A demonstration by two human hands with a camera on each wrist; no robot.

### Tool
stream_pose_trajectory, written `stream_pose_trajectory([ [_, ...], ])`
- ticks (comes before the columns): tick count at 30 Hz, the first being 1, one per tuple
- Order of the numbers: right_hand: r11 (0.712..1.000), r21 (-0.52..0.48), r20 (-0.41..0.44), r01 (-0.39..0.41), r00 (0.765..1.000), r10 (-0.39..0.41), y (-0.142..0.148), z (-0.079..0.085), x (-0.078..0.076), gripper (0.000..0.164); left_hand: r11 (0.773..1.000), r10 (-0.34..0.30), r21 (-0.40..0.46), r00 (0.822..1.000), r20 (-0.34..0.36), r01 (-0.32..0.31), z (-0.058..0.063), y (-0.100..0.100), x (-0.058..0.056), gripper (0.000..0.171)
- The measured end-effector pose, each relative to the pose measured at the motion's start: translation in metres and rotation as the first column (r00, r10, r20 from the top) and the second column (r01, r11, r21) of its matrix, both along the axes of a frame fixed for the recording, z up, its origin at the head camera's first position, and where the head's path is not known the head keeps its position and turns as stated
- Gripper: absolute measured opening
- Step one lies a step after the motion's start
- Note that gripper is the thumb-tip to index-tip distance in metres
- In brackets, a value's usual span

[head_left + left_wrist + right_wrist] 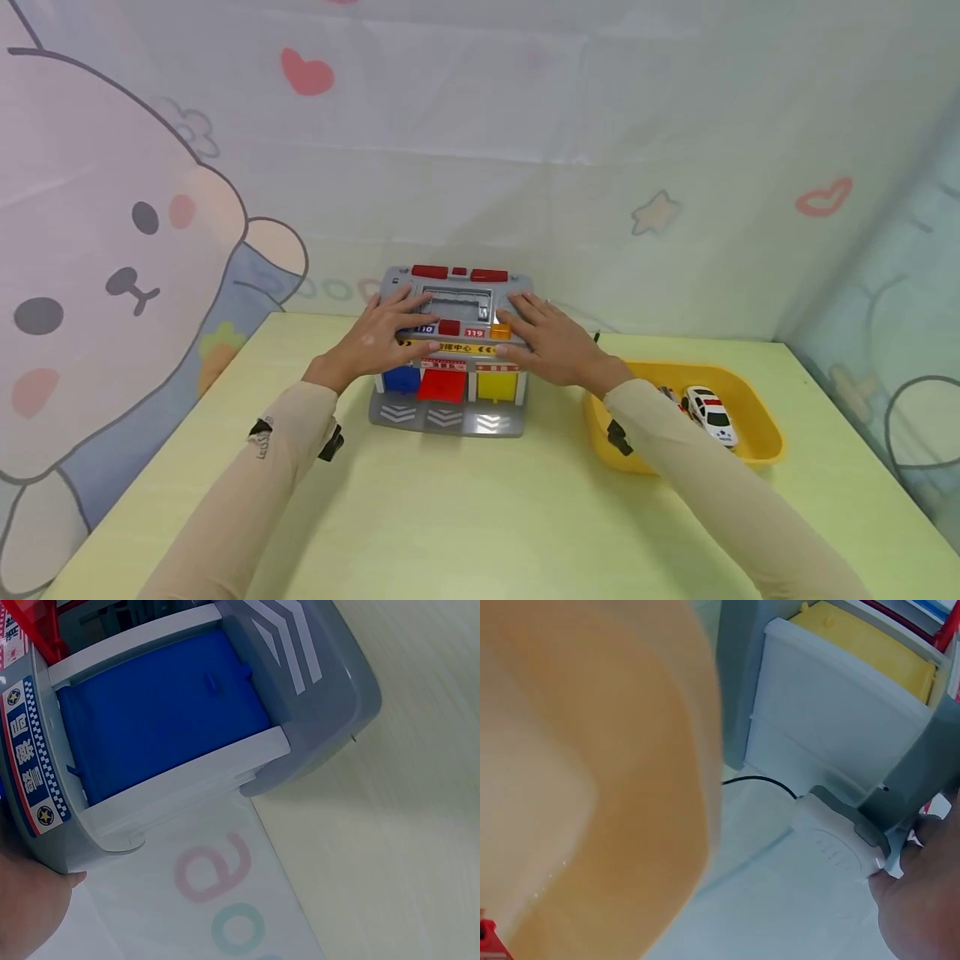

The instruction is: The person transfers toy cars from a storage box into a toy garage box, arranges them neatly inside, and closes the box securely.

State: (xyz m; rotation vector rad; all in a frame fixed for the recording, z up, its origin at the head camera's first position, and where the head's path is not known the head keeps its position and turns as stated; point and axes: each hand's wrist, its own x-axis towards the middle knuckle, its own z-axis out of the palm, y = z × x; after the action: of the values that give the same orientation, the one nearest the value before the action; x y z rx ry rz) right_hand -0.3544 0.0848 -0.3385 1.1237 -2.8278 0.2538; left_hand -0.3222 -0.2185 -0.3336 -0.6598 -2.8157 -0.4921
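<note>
Head view: rests left hand (382, 332) and right hand (558, 340), with fingers spread, on opposite ends of toy garage (453, 348), beneath both, equally near, lengthwise left to right.

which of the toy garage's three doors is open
The middle, red door: it sticks outward, while the blue door on the left and yellow door on the right hang closed.

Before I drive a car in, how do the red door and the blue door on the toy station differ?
The red door is swung outward, leaving its bay open; the blue door is down, closing its bay. The red door is in the middle bay, the blue door in the left one in the head view. Both front the same toy station.
</note>
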Motion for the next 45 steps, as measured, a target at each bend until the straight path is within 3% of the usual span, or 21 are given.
stream_pose_trajectory([
  [12, 1.0, -0.012, 0.116, 0.029, 0.993, -0.028, 0.036, 0.025, 0.012, 0.076, 1.0, 0.013, -0.003, 1.0, 0.006, -0.013, 0.002, 0.002, 0.004, 0.058],
  [20, 0.997, -0.026, 0.184, 0.067, 0.981, -0.061, 0.075, 0.023, 0.029, 0.084, 1.0, 0.007, -0.004, 1.0, 0.001, -0.007, 0.002, 0.006, 0.003, 0.058],
  [26, 0.998, -0.044, 0.153, 0.035, 0.988, -0.028, 0.1, 0.018, 0.044, 0.087, 1.0, 0.01, 0.002, 1.0, 0.004, -0.01, 0.002, 0.008, 0.003, 0.058],
  [34, 0.999, -0.045, 0.112, 0.006, 0.994, -0.001, 0.13, 0.014, 0.059, 0.078, 1.0, 0.004, 0.006, 1.0, 0.008, -0.004, 0.003, 0.01, 0.006, 0.059],
  [45, 0.995, 0.019, 0.145, -0.093, 0.985, 0.089, 0.165, 0.004, 0.07, 0.069, 1.0, 0.006, 0.004, 1.0, 0.004, -0.006, 0.003, 0.01, 0.006, 0.058],
])
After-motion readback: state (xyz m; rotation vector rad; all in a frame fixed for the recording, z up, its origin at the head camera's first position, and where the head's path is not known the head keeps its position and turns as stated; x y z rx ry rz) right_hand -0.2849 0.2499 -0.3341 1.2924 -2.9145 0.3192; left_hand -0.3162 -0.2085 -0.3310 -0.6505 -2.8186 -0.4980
